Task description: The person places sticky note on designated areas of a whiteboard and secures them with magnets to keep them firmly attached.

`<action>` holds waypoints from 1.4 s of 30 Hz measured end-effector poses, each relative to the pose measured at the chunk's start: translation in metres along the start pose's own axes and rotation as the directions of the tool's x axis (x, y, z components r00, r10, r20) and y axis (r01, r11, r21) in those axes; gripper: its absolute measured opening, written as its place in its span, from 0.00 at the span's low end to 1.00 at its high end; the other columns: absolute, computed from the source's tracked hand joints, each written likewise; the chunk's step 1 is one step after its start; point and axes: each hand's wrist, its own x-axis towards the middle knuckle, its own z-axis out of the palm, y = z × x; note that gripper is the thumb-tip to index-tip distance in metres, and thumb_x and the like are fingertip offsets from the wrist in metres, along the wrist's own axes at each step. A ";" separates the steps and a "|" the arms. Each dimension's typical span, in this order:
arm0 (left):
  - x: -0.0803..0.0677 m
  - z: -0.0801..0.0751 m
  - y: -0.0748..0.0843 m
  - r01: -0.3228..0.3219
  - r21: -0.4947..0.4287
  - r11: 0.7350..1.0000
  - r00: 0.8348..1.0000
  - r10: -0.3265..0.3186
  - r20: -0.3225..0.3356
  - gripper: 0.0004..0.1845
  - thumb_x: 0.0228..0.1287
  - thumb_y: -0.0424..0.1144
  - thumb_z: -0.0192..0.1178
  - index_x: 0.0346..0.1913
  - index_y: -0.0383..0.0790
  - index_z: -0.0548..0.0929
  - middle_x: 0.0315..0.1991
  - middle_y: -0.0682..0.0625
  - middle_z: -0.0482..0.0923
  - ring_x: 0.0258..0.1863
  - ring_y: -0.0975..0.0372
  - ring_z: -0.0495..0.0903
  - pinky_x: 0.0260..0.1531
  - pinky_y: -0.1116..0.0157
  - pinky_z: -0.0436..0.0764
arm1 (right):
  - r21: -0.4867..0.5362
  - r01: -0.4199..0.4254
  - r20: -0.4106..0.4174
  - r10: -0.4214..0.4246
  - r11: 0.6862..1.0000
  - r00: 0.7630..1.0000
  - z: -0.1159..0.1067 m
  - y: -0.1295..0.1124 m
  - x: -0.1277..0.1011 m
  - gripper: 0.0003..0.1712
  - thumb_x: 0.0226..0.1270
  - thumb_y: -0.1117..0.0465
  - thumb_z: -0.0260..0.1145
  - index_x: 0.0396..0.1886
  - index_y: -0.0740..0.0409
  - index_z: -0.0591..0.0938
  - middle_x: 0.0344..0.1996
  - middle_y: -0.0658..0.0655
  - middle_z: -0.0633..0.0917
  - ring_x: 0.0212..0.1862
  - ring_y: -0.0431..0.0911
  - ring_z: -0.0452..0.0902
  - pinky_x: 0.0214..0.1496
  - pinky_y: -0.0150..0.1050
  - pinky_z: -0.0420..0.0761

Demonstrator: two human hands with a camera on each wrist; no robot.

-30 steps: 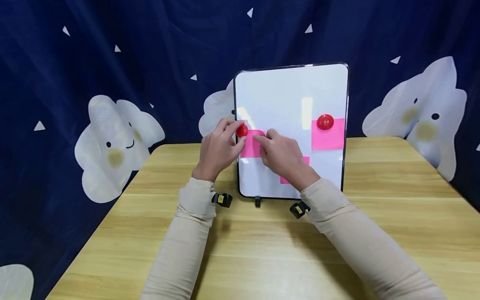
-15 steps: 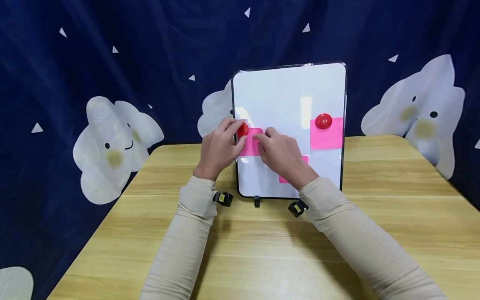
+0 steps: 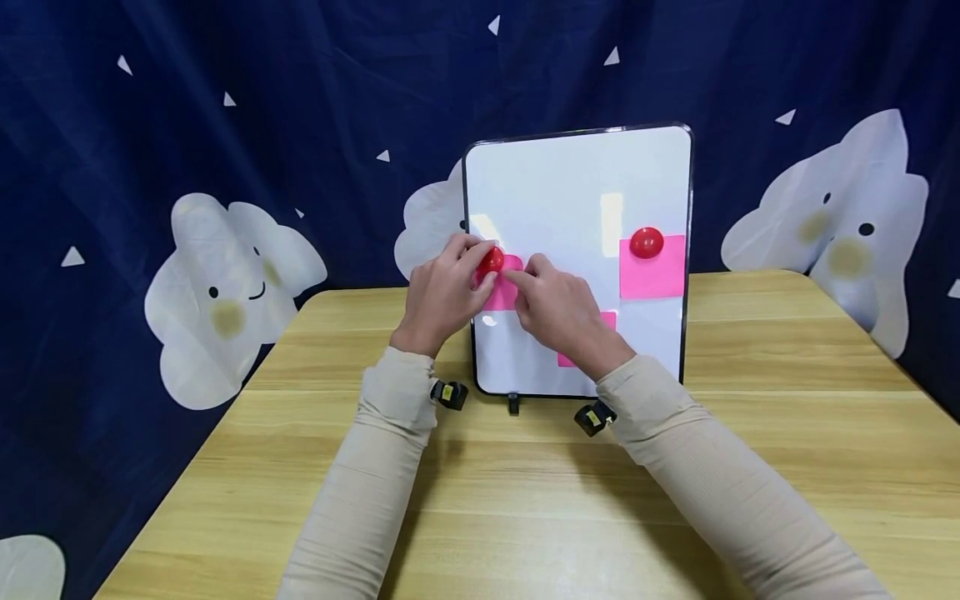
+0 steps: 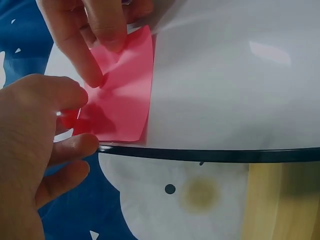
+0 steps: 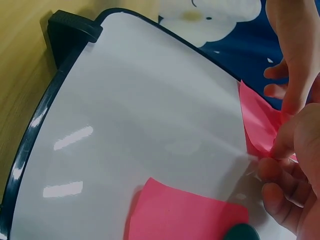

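A pink sticky note (image 3: 504, 296) lies against the left side of a small upright whiteboard (image 3: 555, 183). My left hand (image 3: 441, 293) pinches a round red magnet (image 3: 492, 260) between thumb and fingers, over the note's upper left part. With its index finger, my right hand (image 3: 561, 310) presses the same note just right of the magnet; its other fingers are bent. In the left wrist view the note (image 4: 127, 95) is creased under the right fingertips (image 4: 95, 75). Left fingers mostly cover the magnet there.
On the board's right a second pink note (image 3: 652, 279) sits under another red magnet (image 3: 647, 242). A lower pink note (image 3: 611, 319), partly behind my right hand, carries a dark green magnet (image 5: 241, 233). Black feet (image 3: 513, 403) support the board on the wooden table (image 3: 480, 500).
My left hand has moved the red magnet slightly right, from the note's edge onto the note. The right index finger stays on the note, with the hand shifted a little left.
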 end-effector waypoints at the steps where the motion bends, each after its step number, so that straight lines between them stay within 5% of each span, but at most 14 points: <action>1: 0.000 0.000 0.000 -0.004 0.004 1.000 1.000 0.004 0.001 0.22 0.66 0.43 0.65 0.61 0.40 0.82 0.52 0.45 0.79 0.25 0.59 0.81 0.29 0.64 0.83 | -0.001 -0.001 0.000 0.001 1.000 1.000 0.000 0.000 0.000 0.24 0.60 0.63 0.72 0.58 0.56 0.84 0.37 0.61 0.81 0.25 0.47 0.76 0.26 0.37 0.79; 24: 0.003 0.009 0.001 -0.069 0.075 0.995 0.997 0.071 -0.019 0.23 0.66 0.45 0.66 0.62 0.41 0.82 0.53 0.46 0.79 0.29 0.57 0.84 0.30 0.64 0.83 | 0.027 -0.042 -0.007 0.043 0.999 0.999 0.000 0.000 0.003 0.15 0.62 0.63 0.71 0.48 0.61 0.86 0.33 0.59 0.80 0.27 0.47 0.75 0.28 0.37 0.79; 42: 0.000 0.013 0.001 -0.011 -0.005 1.000 0.999 0.011 -0.045 0.20 0.67 0.44 0.64 0.59 0.41 0.83 0.51 0.44 0.76 0.21 0.59 0.78 0.23 0.65 0.80 | 0.064 -0.060 0.007 0.060 0.996 0.998 -0.004 0.001 -0.001 0.14 0.64 0.64 0.68 0.49 0.59 0.86 0.33 0.59 0.78 0.26 0.47 0.73 0.27 0.38 0.77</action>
